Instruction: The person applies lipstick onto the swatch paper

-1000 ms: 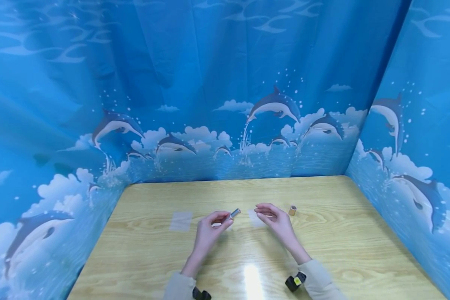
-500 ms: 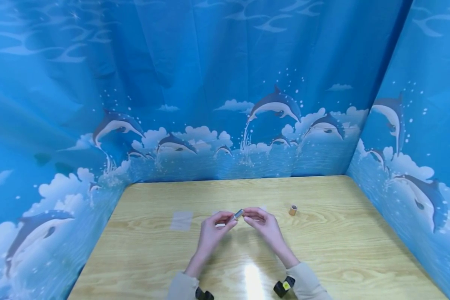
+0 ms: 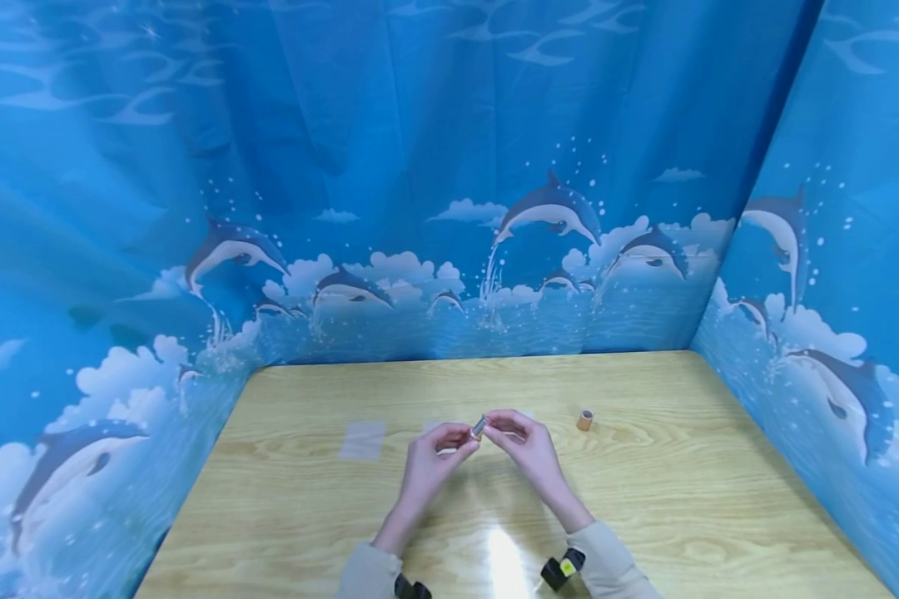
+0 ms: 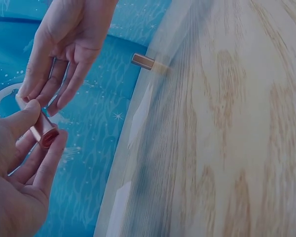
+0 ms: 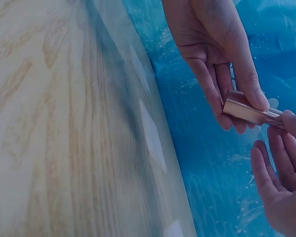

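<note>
Both hands meet over the middle of the table around a lipstick tube (image 3: 479, 428) with a rose-gold base and a silver upper part. My left hand (image 3: 429, 466) pinches the shiny base (image 5: 244, 111) between thumb and fingers. From the other side, my right hand (image 3: 532, 457) pinches the silver end (image 5: 275, 118) with thumb and fingertips. The base's squarish bottom end faces the camera in the left wrist view, while the silver end is mostly covered by my right fingers there. A hollow rose-gold lipstick cap (image 3: 585, 420) stands on the table, right of my right hand.
On the wood-grain table (image 3: 300, 516), a pale translucent square (image 3: 363, 441) lies left of my hands. Other pale patches show partly behind them. A blue dolphin-print curtain (image 3: 434, 166) encloses the table at the back and sides.
My right hand has moved left from beside the cap to the lipstick tube and now pinches its silver end. The left hand has shifted slightly right with the tube. The cap stays put.
</note>
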### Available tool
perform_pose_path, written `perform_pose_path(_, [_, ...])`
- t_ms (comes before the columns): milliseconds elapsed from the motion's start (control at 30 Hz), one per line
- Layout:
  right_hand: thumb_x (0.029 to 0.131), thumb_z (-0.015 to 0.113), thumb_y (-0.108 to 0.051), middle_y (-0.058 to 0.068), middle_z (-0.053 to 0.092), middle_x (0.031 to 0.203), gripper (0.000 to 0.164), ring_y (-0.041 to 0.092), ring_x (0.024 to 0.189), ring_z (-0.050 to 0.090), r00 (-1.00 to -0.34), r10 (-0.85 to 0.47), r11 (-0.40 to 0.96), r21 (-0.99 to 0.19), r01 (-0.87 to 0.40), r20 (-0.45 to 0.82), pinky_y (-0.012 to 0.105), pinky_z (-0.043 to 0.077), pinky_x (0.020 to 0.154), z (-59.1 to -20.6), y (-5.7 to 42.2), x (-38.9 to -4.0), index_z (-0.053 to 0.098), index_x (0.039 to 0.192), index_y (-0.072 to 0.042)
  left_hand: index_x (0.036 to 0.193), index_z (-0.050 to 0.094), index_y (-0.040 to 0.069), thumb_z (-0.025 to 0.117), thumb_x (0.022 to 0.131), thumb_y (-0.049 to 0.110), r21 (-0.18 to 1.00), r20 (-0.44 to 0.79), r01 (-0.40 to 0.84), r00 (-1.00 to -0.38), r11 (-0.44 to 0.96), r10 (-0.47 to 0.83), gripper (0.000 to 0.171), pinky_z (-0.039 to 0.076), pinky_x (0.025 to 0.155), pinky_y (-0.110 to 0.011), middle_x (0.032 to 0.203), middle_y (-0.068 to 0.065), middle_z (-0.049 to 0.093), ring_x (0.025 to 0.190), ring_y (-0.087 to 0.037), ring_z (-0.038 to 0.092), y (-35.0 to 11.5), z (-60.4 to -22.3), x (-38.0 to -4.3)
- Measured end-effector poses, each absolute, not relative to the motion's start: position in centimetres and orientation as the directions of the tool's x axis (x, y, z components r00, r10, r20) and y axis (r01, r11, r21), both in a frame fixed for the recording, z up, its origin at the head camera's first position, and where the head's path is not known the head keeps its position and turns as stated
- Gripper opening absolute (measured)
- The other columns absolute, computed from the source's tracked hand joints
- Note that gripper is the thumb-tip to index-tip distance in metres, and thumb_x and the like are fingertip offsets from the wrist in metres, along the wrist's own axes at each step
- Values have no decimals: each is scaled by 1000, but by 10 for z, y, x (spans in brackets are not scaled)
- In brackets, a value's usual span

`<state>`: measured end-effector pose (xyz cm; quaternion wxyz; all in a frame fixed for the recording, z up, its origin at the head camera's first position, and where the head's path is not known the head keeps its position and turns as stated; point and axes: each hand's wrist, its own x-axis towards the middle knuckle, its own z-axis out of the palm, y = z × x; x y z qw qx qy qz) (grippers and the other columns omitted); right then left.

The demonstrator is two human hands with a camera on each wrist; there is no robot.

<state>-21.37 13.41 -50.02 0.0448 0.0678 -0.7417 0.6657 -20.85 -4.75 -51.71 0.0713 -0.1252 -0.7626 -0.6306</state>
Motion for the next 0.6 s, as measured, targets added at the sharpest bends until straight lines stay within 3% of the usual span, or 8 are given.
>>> perform_pose_path(200, [90,78,-13,12,74,107,25,13,96,70,-981,-59,136,-972,-191,184,22,58,88,-495,132,-215,73,112,-2,109,72,-2,78,89,12,946,286,302,-949,119,135,25,62,83,-26,103,-18,75,93,-28,74,-44,-518,-207])
perform_pose_path(467, [90,78,-13,12,74,108,26,19,99,71,-963,-152,140,-960,-242,221,25,60,89,-491,132,-213,72,113,-3,107,71,-5,77,90,16,945,305,318,-942,80,144,27,62,79,-26,98,-16,75,87,-18,74,-40,-527,-202])
perform_pose_path(600, [88,79,-12,13,73,110,29,22,100,71,-962,-176,149,-961,-235,208,24,59,90,-491,132,-214,72,115,-3,106,72,-2,78,89,12,967,232,242,-966,82,116,23,62,80,-24,100,-15,75,89,-17,73,-37,-522,-198])
